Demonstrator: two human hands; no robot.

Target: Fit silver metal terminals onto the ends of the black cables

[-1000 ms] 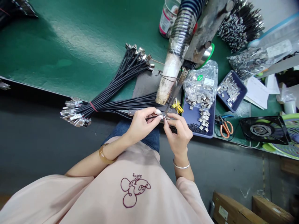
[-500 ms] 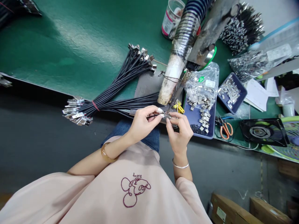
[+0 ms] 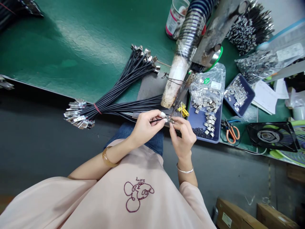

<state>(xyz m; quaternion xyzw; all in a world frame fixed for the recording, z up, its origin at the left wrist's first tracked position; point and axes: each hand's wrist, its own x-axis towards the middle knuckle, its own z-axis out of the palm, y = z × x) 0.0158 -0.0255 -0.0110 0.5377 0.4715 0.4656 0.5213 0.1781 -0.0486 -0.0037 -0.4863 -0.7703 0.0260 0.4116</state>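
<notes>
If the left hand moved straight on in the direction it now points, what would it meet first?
Probably the small metal part at the right hand, though depth there is hard to judge.

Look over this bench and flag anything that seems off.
The white nozzle below the ribbed hose looks worn: its tip is stained brown. Also, one end of the banded black cable bundle juts past the front edge of the green bench.
</notes>
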